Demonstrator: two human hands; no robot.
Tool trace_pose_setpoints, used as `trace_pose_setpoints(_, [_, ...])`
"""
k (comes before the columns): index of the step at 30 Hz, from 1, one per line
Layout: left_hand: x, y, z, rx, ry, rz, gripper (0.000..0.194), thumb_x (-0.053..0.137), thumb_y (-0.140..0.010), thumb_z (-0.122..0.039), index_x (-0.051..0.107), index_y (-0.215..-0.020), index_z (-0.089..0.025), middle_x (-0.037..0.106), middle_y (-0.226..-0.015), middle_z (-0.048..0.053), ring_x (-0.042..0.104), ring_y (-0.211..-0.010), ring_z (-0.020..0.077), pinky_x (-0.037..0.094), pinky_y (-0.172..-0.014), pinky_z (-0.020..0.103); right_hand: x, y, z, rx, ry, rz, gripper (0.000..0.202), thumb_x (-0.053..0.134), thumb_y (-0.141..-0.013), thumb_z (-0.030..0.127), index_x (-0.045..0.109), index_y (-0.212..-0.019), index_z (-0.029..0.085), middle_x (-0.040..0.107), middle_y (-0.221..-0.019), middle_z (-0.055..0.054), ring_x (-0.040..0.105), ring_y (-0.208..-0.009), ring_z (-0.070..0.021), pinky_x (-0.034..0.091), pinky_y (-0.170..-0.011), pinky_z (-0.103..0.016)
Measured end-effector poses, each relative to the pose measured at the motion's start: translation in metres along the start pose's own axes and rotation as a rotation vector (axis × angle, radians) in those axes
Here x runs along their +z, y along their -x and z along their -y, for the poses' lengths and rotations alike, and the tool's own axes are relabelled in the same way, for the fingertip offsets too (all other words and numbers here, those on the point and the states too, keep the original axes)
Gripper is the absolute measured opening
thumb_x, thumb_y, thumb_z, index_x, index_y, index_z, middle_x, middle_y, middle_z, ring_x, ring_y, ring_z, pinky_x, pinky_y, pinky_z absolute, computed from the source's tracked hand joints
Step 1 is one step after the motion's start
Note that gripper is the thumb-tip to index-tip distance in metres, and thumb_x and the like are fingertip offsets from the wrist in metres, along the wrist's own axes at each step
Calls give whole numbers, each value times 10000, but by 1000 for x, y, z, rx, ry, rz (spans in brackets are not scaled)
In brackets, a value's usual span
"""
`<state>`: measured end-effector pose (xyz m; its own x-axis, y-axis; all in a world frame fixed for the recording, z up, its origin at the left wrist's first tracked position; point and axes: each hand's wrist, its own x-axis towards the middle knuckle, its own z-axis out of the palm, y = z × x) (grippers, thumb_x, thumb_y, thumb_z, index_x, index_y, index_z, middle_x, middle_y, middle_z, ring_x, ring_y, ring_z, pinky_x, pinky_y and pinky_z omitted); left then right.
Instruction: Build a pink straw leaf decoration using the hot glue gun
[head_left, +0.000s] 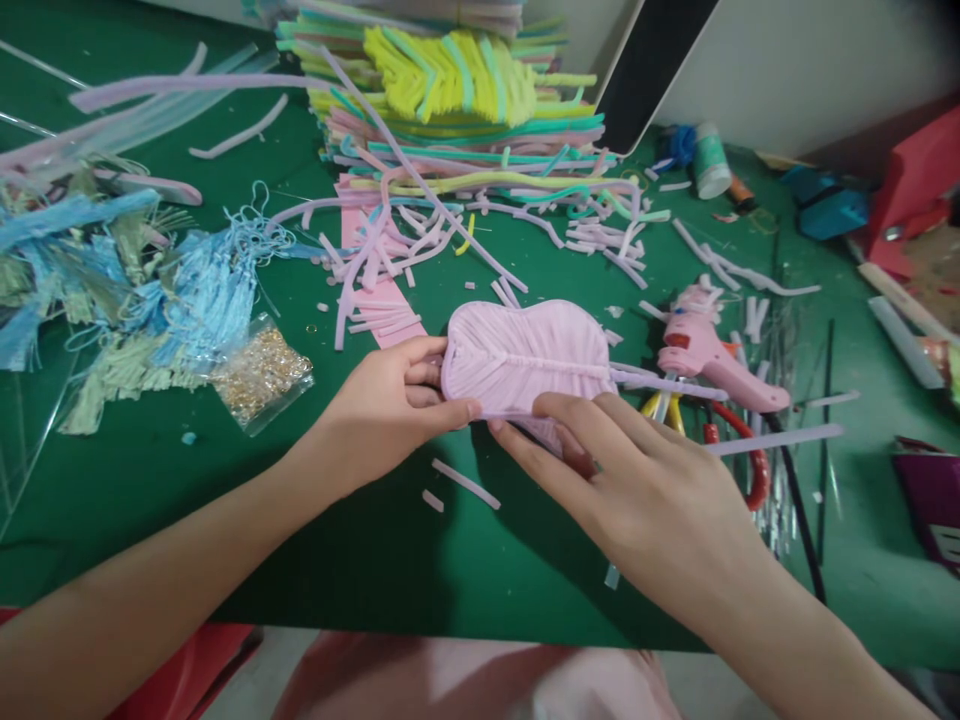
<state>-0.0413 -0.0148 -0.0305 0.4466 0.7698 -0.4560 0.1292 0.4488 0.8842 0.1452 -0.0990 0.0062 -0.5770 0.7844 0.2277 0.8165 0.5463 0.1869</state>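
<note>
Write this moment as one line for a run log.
left hand: holding pink leaf shape | right hand: gripping its lower edge | glue gun: on table, to the right

The leaf shape [532, 350] looks like soft, matt, fuzzy cloth-like fibre, ridged across its face, with a smoother-looking rim. The yellow bundle [457, 75] is shaggy and matt. The glue gun [709, 360] has a smooth, pink plastic-looking body with a slight sheen. The tassels [206, 290] are silky thread with a soft gloss. The bag [262, 375] is clear, shiny, crinkled plastic, and the rings inside look like glossy gold-toned metal. The table [337, 560] has a smooth green surface with a faint sheen.
</note>
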Motion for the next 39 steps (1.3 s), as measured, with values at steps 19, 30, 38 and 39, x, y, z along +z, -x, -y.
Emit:
trace_pose_setpoints(19, [-1, 1, -1, -17, -20, 4, 563, 781, -631, -117, 627, -1170, -173, 747, -963, 39, 712, -799, 185, 570, -744, 285, 6, 12, 0, 156, -140, -139, 126, 617, -845, 63, 579, -946, 129, 730, -980, -111, 686, -830, -186, 493, -650, -274])
trace_pose_setpoints(30, [-2, 1, 0, -9, -6, 26, 544, 779, -653, -122, 628, -1171, -183, 749, -954, 25, 716, -807, 187, 582, -762, 291, -6, 11, -3, 105, -49, -129, 102, 681, -844, 203, 640, -937, 192, 752, -907, -28, 677, -703, -160, 467, -607, -285])
trace_pose_setpoints(38, [-1, 1, 0, -5, -27, 11, 561, 790, -649, -139, 624, -1184, -180, 745, -988, 50, 716, -796, 189, 592, -757, 306, 3, 11, -7, 124, -132, -127, 74, 659, -827, 94, 662, -875, 151, 722, -788, -30, 659, -692, -164, 483, -631, -303])
trace_pose_setpoints(39, [-1, 1, -1, -4, -28, 12, 561, 790, -649, -138, 625, -1183, -181, 745, -993, 51, 716, -802, 189, 593, -758, 304, 4, 10, -7, 133, -137, -130, 62, 662, -828, 98, 659, -865, 147, 718, -775, -32, 659, -688, -161, 481, -627, -298])
